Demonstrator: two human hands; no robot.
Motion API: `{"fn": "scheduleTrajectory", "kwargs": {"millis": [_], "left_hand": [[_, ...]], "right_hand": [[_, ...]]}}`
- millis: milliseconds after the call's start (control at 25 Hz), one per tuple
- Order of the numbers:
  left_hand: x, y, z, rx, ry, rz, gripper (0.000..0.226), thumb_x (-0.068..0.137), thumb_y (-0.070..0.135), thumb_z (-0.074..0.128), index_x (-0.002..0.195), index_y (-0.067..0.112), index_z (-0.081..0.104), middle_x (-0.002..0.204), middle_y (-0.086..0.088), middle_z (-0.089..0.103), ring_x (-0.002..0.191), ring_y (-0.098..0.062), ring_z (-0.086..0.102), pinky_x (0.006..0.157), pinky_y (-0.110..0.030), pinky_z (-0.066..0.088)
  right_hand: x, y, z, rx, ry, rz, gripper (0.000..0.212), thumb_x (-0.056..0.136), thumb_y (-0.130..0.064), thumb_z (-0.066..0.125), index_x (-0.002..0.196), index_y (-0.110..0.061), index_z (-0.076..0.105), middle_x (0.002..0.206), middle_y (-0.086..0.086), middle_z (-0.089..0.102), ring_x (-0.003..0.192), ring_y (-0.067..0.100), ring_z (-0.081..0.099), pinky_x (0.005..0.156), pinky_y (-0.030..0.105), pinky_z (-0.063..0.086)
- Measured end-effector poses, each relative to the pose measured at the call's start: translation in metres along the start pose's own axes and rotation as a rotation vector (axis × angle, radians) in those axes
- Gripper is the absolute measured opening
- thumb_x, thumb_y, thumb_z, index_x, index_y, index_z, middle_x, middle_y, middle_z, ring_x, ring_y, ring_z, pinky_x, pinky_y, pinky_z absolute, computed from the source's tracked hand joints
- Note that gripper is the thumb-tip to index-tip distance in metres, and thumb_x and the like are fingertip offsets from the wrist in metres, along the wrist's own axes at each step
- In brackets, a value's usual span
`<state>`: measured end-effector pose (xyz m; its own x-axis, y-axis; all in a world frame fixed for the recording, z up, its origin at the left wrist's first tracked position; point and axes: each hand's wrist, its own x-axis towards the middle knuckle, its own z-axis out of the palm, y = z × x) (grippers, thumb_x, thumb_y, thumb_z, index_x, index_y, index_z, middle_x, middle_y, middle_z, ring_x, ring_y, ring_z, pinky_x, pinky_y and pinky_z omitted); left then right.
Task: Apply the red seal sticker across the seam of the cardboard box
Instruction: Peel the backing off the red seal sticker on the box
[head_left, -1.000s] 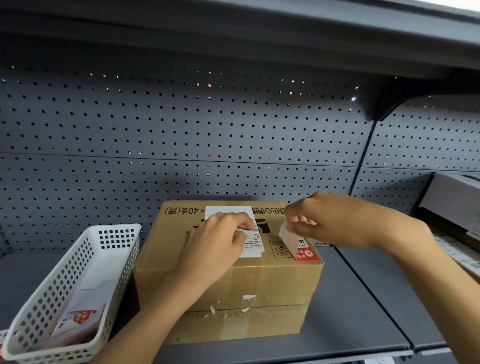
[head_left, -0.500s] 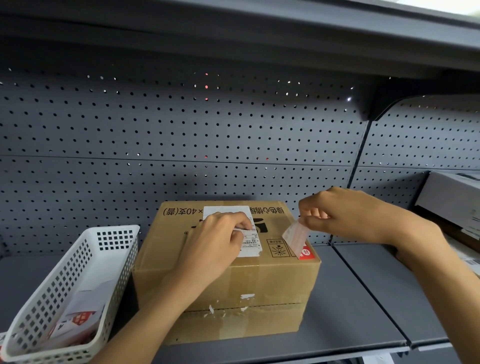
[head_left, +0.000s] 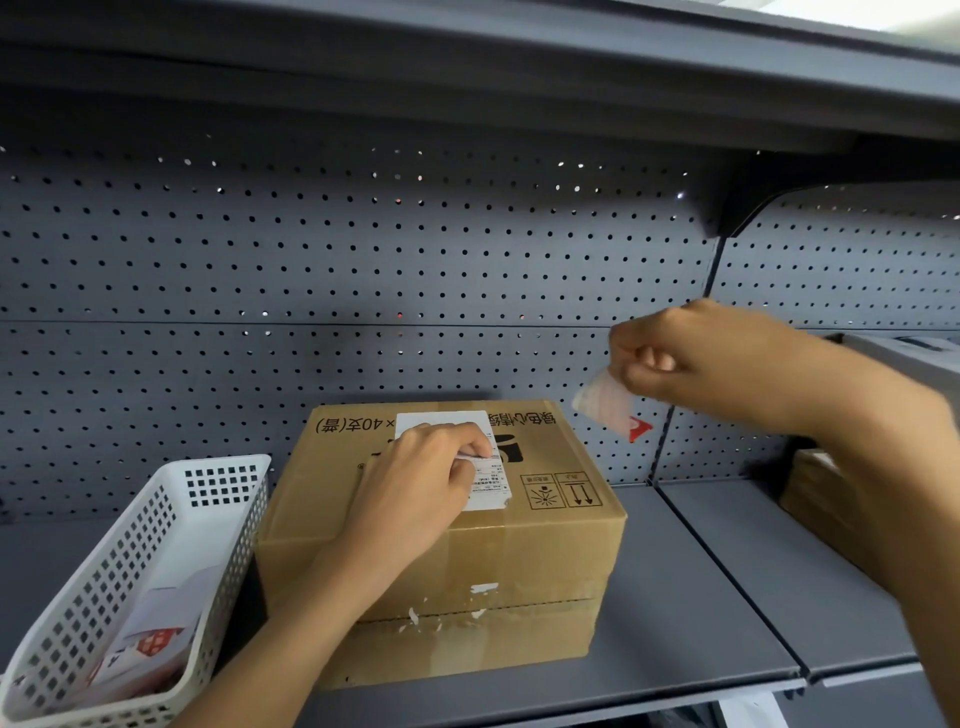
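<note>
A brown cardboard box (head_left: 540, 551) stands on the grey shelf, with a white label (head_left: 441, 423) on its top. My left hand (head_left: 415, 493) lies on the box top, fingers curled over the label's edge. My right hand (head_left: 691, 358) is raised up and to the right of the box, clear of it. It pinches the red seal sticker (head_left: 608, 405), which hangs below the fingers with its pale back towards me and a red corner showing. The seam on the box top is largely hidden by my left hand.
A white perforated basket (head_left: 208, 499) with more red-and-white stickers (head_left: 150, 644) stands left of the box. Grey pegboard (head_left: 363, 260) backs the shelf, and an upper shelf (head_left: 467, 62) hangs overhead. Other boxes (head_left: 815, 499) sit at the right edge.
My right hand has lifted the red sticker off the box's right top corner and carried it up and to the right. My left hand has stayed on the label.
</note>
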<state>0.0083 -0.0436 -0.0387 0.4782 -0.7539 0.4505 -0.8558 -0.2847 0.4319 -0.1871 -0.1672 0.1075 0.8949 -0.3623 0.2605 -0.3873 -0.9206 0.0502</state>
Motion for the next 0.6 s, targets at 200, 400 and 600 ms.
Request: {"fn": "scheduleTrajectory", "kwargs": {"millis": [200, 400, 600], "left_hand": [[-0.001, 0.001, -0.002, -0.007, -0.009, 0.023, 0.035, 0.089, 0.014, 0.047, 0.106, 0.035, 0.07, 0.108, 0.014, 0.075, 0.064, -0.007, 0.059, 0.067, -0.037, 0.06], [-0.013, 0.024, -0.011, -0.188, 0.088, 0.133, 0.021, 0.093, 0.018, 0.049, 0.099, 0.032, 0.063, 0.103, 0.017, 0.068, 0.089, -0.006, 0.066, 0.075, -0.038, 0.058], [-0.041, 0.072, -0.034, -0.977, 0.051, 0.028, 0.012, 0.095, 0.025, 0.055, 0.095, 0.013, 0.054, 0.082, 0.016, 0.067, 0.085, -0.003, 0.069, 0.076, -0.027, 0.057]], "right_hand": [[0.0, -0.011, 0.016, -0.044, -0.008, -0.01, 0.025, 0.095, -0.032, 0.041, 0.083, -0.018, 0.058, 0.085, 0.002, 0.067, 0.079, 0.024, 0.063, 0.064, 0.034, 0.047], [-0.006, -0.024, 0.013, -0.081, 0.026, -0.028, 0.022, 0.092, -0.03, 0.04, 0.084, -0.018, 0.057, 0.083, 0.002, 0.066, 0.075, 0.027, 0.061, 0.058, 0.033, 0.039], [-0.029, -0.058, 0.026, -0.162, 0.292, -0.104, 0.028, 0.093, -0.039, 0.038, 0.083, -0.021, 0.057, 0.082, -0.004, 0.066, 0.071, 0.025, 0.063, 0.055, 0.032, 0.042]]}}
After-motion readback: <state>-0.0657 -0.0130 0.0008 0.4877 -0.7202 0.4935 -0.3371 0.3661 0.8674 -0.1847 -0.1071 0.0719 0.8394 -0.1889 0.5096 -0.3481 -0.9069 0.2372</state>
